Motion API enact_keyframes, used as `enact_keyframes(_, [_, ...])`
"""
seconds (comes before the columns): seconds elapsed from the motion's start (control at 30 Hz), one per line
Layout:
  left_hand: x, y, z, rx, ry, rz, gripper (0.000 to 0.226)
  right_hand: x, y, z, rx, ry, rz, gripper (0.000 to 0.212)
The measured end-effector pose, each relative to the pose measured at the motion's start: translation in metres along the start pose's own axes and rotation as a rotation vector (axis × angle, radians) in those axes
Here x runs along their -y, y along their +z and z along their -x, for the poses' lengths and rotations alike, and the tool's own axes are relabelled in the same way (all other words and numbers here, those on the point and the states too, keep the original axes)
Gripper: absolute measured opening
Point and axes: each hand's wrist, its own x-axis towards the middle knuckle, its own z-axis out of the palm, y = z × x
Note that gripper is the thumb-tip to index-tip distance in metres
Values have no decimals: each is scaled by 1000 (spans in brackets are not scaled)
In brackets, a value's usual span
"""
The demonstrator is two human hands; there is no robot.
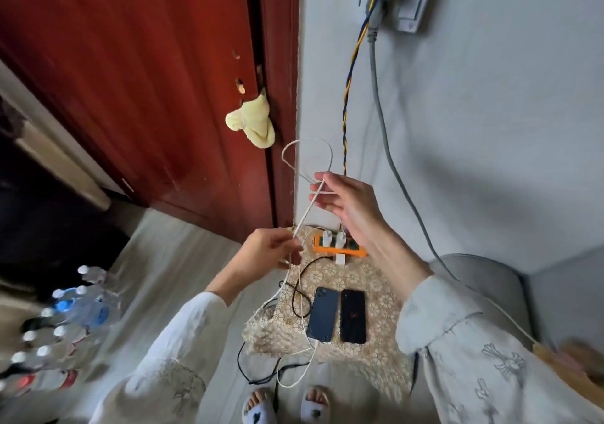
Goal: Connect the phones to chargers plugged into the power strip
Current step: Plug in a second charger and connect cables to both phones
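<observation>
Two phones lie face down side by side on a patterned mat [376, 296]: a dark blue phone [323, 319] on the left and a black phone [353, 316] on the right. An orange power strip [351, 251] with white chargers [340, 239] plugged in sits at the mat's far end. A white cable [305, 217] runs taut between my hands and loops above them. My left hand [269, 250] pinches its lower stretch; my right hand [346, 206] holds the upper part. Another white cable reaches the blue phone's near end.
A black cable [295, 292] curls on the mat's left edge. A red wooden door [147, 80] with a yellow cloth [253, 121] stands at the left. Water bottles [62, 325] are packed at the lower left. A grey stool [490, 279] and wall cords [379, 96] are on the right.
</observation>
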Motion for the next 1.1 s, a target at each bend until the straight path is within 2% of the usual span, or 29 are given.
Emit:
enact_keyframes(0.1, [-27,-19,0,-159,98,168,23,-14,-5,4,95,83,111,33])
enact_keyframes(0.2, [-53,-35,-2,-284,162,417,21,-44,-2,20,455,204,235,37])
enact_keyframes(0.27, [-68,-44,-4,-332,165,567,20,-62,5,28,581,197,425,39])
enact_keyframes(0.37, [-84,-60,-4,-407,191,769,23,-72,8,28,529,151,666,31])
enact_keyframes(0.43, [-84,-72,-6,-460,199,850,27,-69,1,25,395,124,636,25])
enact_keyframes(0.53, [-60,-72,-12,-498,-10,713,32,-48,-7,17,273,113,452,27])
enact_keyframes(0.6, [-33,-52,-11,-390,-190,553,29,-32,-5,10,243,89,395,28])
enact_keyframes(0.67, [-8,-27,-7,-218,-268,269,31,-17,1,4,217,70,395,28])
enact_keyframes(0.73, [9,-4,-3,-59,-249,-4,42,-8,7,1,218,92,372,30])
enact_keyframes(0.77, [15,6,-2,11,-230,-63,49,-5,9,0,226,110,350,31])
enact_keyframes(0.9, [24,33,0,134,-120,-81,62,0,16,-7,216,158,104,34])
enact_keyframes(1.0, [22,41,-1,147,-46,-61,48,3,19,-12,196,166,-57,33])
enact_keyframes(1.1, [19,41,0,63,1,13,11,7,20,-16,185,218,-163,33])
